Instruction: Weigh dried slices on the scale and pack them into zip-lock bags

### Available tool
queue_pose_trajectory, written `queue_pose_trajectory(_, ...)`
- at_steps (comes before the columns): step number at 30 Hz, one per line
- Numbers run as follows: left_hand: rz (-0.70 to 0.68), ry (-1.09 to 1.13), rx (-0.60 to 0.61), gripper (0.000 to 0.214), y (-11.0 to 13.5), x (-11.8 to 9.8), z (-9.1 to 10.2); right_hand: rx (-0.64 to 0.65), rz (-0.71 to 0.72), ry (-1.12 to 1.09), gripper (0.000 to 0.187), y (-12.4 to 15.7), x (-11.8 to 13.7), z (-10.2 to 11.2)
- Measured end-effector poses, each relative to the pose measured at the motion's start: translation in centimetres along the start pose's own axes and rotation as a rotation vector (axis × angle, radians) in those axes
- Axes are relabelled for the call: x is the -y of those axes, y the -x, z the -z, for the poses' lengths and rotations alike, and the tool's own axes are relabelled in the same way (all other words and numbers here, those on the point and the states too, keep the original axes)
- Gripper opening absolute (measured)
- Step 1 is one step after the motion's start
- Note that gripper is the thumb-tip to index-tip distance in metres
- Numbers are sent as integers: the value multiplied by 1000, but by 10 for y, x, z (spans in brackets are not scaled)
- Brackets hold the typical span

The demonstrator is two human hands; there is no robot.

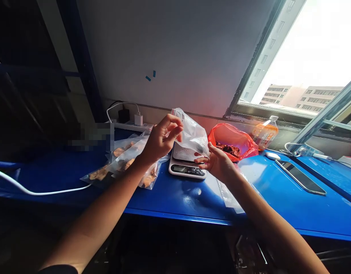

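A clear plastic bag [192,131] is held up at a slant over a small white kitchen scale [187,170] with a dark platform. My left hand [165,137] is at the bag's left edge, fingers curled in against it; the exact grip is partly hidden. My right hand [216,161] holds the lower right corner, thumb on the near side and fingertips beneath. No contents can be made out in the bag. Just right of it, a red plastic bag [232,133] stands open with dark brown dried pieces [228,149] inside.
Left of the scale lie several clear bags with light brown pieces [125,163]. Flat plastic bags [232,196] lie beneath my right forearm. Behind are a drink bottle [266,133] and a power strip with a white charger [138,119]. A phone [300,177] lies right on the blue table [175,205].
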State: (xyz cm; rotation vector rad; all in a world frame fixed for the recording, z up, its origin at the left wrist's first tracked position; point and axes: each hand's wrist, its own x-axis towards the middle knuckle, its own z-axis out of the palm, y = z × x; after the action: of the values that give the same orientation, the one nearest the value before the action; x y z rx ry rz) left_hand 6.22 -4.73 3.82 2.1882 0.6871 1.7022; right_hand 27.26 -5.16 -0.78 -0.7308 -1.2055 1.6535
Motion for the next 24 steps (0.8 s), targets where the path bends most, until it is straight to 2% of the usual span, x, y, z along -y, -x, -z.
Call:
queue_pose_trajectory(3, -36, -17, 128, 12, 1, -1, 2, -53, 90, 41, 36, -2, 7, 8)
queue_pose_trajectory(7, -109, -193, 204, 7, 3, -1, -2, -170, 315, 195, 33, 5, 36, 31)
queue_pose_trajectory(9, -138, -259, 246, 12, 4, -2, -5, -305, 435, 282, 31, 15, 55, 52)
queue_pose_trajectory(12, -134, -272, 259, 20, 6, -4, -7, -602, 618, 381, 33, 34, 77, 94)
queue_pose_trajectory(13, -120, -274, 256, 22, 6, -4, -7, -666, 644, 400, 34, 40, 81, 108)
queue_pose_trajectory(16, -74, -307, 283, 23, 6, -6, -7, -816, 657, 512, 32, 50, 83, 140)
queue_pose_trajectory(18, -53, -319, 325, 24, 6, -7, -7, -862, 649, 622, 32, 49, 79, 151)
queue_pose_trajectory(21, -34, -323, 357, 25, 6, -8, -9, -824, 624, 720, 33, 42, 73, 154)
queue_pose_trajectory(24, -26, -322, 374, 25, 7, -9, -9, -818, 583, 726, 34, 36, 70, 149)
